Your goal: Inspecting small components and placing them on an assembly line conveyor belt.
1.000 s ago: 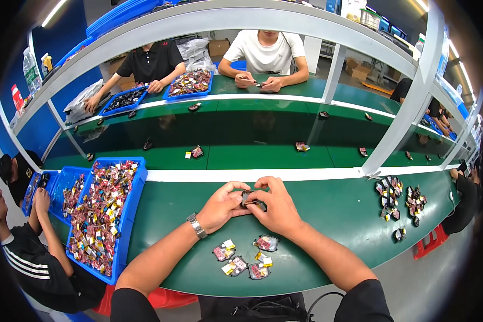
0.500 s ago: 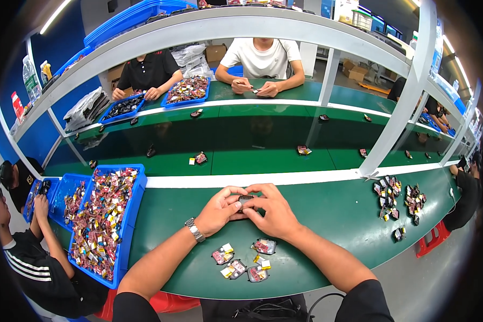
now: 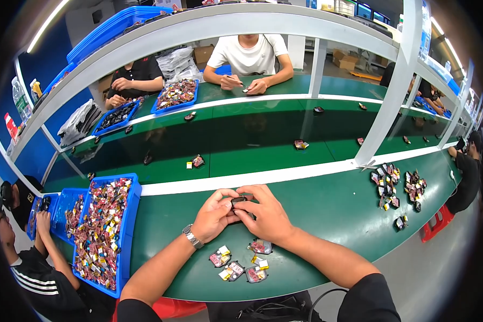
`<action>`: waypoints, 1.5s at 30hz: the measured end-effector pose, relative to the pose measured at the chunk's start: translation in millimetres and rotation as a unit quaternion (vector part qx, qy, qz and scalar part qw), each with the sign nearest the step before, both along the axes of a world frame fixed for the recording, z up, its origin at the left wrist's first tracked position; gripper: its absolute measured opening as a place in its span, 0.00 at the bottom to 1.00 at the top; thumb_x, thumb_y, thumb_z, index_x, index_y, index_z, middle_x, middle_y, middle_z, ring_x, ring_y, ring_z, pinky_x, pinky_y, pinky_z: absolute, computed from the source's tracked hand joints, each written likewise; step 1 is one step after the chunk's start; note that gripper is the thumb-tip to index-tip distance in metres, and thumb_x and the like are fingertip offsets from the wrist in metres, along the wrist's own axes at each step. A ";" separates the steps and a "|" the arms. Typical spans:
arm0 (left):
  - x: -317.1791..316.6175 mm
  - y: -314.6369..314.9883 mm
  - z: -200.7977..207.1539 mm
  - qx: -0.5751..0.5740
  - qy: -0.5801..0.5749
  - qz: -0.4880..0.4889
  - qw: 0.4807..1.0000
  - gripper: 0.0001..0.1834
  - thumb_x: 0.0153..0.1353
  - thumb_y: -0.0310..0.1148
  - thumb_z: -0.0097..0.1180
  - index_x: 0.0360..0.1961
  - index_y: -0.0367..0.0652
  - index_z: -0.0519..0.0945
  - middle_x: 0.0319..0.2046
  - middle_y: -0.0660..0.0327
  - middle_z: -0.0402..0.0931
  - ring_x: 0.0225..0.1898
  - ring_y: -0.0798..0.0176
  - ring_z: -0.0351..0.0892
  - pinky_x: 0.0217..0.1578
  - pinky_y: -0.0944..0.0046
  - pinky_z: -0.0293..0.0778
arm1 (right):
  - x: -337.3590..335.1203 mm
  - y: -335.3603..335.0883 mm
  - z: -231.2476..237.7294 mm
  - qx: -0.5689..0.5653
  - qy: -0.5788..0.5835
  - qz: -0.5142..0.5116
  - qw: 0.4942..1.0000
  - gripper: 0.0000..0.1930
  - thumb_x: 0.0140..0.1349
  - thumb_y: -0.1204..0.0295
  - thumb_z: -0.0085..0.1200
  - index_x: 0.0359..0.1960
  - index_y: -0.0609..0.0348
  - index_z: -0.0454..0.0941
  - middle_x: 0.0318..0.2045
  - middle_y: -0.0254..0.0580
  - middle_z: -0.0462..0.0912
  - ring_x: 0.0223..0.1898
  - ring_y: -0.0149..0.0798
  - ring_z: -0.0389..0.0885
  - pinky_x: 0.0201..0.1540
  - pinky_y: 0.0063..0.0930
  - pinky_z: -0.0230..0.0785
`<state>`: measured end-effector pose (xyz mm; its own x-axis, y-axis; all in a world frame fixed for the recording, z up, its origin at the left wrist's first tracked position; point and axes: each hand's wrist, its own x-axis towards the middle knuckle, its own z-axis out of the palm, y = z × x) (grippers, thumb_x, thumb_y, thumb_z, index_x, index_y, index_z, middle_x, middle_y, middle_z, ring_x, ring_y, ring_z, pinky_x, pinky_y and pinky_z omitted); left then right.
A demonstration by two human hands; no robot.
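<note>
My left hand (image 3: 211,217) and my right hand (image 3: 266,216) meet over the green table. Between their fingertips they hold a small black case (image 3: 239,202), its dark face turned partly toward me. Thumbs and fingers of both hands are closed round it; its far side is hidden. Just below my wrists lie several loose assemblies, dark frames with red circuit boards and white-and-yellow pieces, among them one circuit board assembly (image 3: 256,274) nearest the table's front edge.
At my left, a blue tray (image 3: 127,236) is heaped with circuit board assemblies. More assemblies (image 3: 386,185) lie clustered at the right. A white rail (image 3: 198,185) separates my table from the green belt (image 3: 263,161), which carries scattered pieces. A grey post (image 3: 386,102) rises at right. Co-workers sit opposite and on both sides.
My view has shifted and tilted slightly. The black case now shows more of its face between my fingers. Opposite, the co-worker in black has raised one hand from the tray.
</note>
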<state>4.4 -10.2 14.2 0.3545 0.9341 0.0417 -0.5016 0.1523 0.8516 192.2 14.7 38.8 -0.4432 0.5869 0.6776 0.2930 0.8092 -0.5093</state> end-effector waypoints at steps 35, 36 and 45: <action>2.6 -1.3 -0.4 0.038 -0.037 0.007 0.999 0.13 0.70 0.31 0.49 0.52 0.43 0.66 0.60 0.45 0.67 0.58 0.53 0.72 0.59 0.48 0.71 | 1.1 -2.0 0.0 -0.001 0.030 -0.014 0.999 0.07 0.49 0.78 0.64 0.32 0.61 0.82 0.47 0.41 0.77 0.48 0.43 0.76 0.47 0.34 0.74; 2.5 -1.1 0.0 0.040 -0.035 0.008 0.999 0.13 0.70 0.31 0.50 0.52 0.43 0.66 0.60 0.45 0.67 0.59 0.53 0.72 0.59 0.48 0.71 | 0.9 -1.3 -0.5 -0.001 0.035 -0.010 0.999 0.07 0.49 0.78 0.64 0.32 0.61 0.82 0.47 0.41 0.77 0.48 0.43 0.76 0.47 0.34 0.74; 4.3 -1.5 0.5 0.033 -0.031 0.005 0.999 0.12 0.70 0.31 0.50 0.52 0.44 0.67 0.59 0.48 0.69 0.59 0.56 0.72 0.59 0.50 0.71 | 2.5 0.7 -2.3 -0.002 0.035 0.010 0.999 0.08 0.49 0.79 0.64 0.33 0.59 0.83 0.47 0.40 0.77 0.46 0.42 0.76 0.46 0.33 0.74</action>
<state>8.7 -11.7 14.7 0.3404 0.9318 0.1257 -0.5551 0.0912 0.8268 194.7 15.5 36.5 -0.4072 0.5815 0.7043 0.2406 0.8122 -0.5315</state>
